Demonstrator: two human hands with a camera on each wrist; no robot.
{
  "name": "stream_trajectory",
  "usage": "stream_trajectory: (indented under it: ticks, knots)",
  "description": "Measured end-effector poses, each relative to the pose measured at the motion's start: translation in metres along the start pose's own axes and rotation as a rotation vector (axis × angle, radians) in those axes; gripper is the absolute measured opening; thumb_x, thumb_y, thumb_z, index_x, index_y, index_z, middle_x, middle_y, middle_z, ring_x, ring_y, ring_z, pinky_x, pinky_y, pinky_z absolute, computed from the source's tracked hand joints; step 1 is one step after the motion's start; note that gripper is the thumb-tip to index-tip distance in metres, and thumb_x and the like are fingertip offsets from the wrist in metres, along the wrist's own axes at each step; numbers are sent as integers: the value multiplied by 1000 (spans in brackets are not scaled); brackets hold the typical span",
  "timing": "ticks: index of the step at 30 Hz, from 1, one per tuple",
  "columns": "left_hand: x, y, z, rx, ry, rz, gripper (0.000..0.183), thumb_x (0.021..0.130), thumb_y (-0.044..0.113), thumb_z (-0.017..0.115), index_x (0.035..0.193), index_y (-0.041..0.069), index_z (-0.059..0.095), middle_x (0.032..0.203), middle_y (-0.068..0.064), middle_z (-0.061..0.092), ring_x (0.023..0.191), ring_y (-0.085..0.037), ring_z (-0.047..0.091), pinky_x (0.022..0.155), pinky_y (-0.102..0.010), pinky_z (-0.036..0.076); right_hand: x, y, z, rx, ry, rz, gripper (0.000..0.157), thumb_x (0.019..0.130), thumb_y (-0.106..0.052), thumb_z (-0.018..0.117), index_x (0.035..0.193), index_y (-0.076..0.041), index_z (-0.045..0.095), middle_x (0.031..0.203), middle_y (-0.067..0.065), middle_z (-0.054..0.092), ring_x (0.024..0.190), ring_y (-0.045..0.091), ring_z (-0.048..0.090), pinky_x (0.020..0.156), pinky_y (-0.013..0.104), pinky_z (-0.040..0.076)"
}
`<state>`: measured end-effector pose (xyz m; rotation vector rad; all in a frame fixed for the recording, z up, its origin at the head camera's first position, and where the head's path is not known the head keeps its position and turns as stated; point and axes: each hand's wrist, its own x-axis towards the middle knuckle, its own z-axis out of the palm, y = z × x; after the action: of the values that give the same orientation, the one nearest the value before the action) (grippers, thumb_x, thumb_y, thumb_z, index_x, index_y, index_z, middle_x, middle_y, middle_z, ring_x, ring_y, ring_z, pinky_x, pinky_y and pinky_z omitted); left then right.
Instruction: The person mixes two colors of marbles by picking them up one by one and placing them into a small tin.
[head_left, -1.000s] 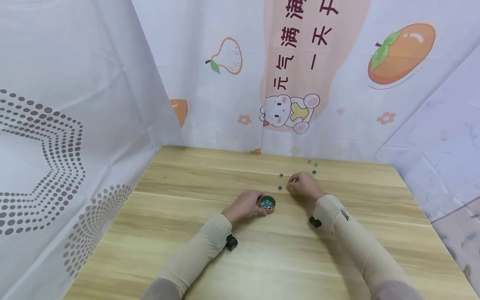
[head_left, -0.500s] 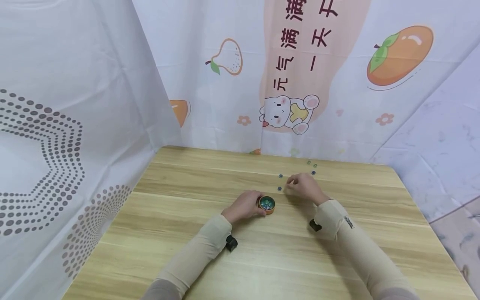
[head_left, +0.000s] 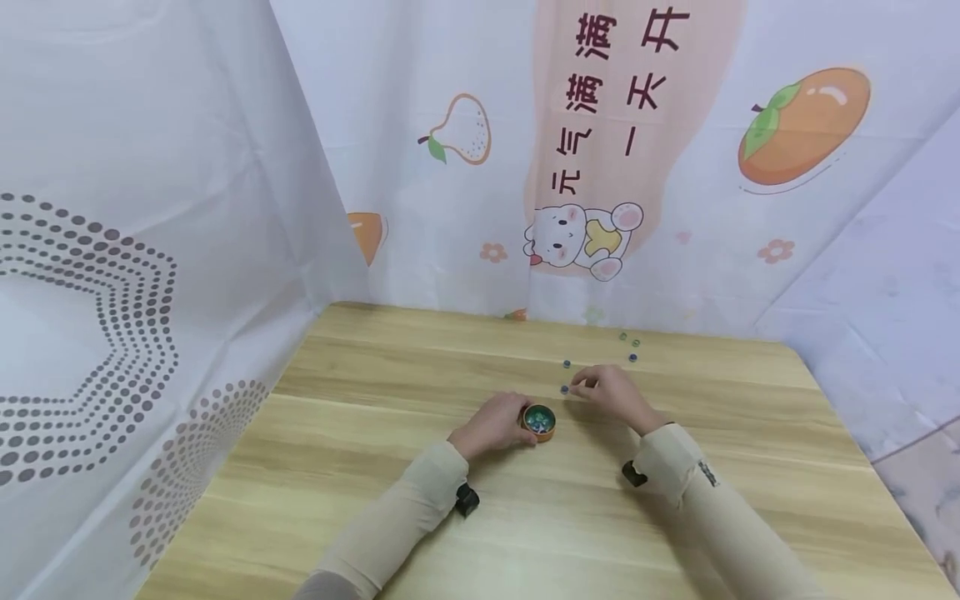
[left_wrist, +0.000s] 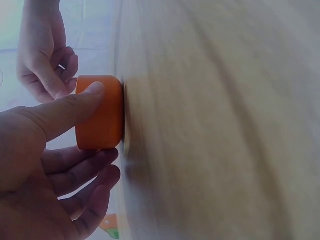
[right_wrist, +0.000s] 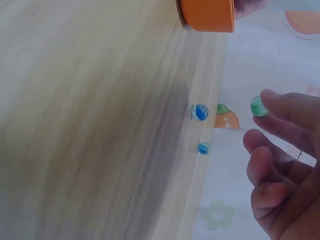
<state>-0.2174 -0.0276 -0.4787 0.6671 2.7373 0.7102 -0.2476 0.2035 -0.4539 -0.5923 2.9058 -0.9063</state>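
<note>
My left hand [head_left: 493, 427] holds a small round orange cup [left_wrist: 102, 120] upright on the wooden table, thumb on one side and fingers on the other. Several glassy marbles [head_left: 540, 420] lie inside it. Thumb and forefinger of my right hand [head_left: 617, 395] pinch a green marble [right_wrist: 258, 106], raised off the tabletop to the right of the cup. Close by that hand, two blue-streaked marbles, a nearer one [right_wrist: 200, 112] and a farther one [right_wrist: 203, 148], sit on the wood.
Farther back on the table [head_left: 420, 500] lie a dark blue marble [head_left: 633, 357] and two pale green marbles, one [head_left: 623, 337] left of the other [head_left: 636, 343]. A printed cloth [head_left: 435, 275] hangs along the back edge, and another sheet [head_left: 225, 317] borders the left.
My right hand has shifted slightly toward the nearer blue marble and the cup. My left hand keeps its grip on the cup. The head view has tilted up a little.
</note>
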Motion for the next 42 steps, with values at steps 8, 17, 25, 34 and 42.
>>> stream_trajectory:
  ticks: [8,17,25,34,42]
  knots:
    - [5,3,5,12,18,21,56,77,33,83,124,9,63,115,-2,68,105,-15,62,91,-28,50,-3,-5,-1,-24,26,-57,13,90,-21,69,93,-11,76,78,2,70,68,10,55,60,27,43]
    - [-1,-2,1,-7,-2,14,55,78,30,82,124,9,62,116,-2,68,106,-16,62,93,-30,49,-4,-15,9,-30,36,-98,12,88,-21,71,92,-11,76,78,1,70,67,9,54,59,24,43]
    - [-4,-5,0,-24,-3,-10,53,78,29,83,123,9,63,113,-2,69,102,-15,62,91,-31,49,-3,-22,20,-16,-21,-153,12,89,-18,70,95,-9,76,80,1,70,69,7,54,61,23,44]
    - [1,-3,2,-11,-22,17,51,76,29,84,121,12,65,109,1,69,97,-11,62,89,-28,49,-12,-24,30,15,-99,-163,10,87,-15,71,93,-9,76,77,-2,67,70,5,53,62,21,45]
    - [1,-3,2,-34,-13,3,53,77,29,83,123,10,64,111,-1,69,98,-13,61,88,-28,49,-14,-24,35,9,-125,-149,10,87,-16,72,94,-9,75,76,-3,66,69,5,52,61,21,42]
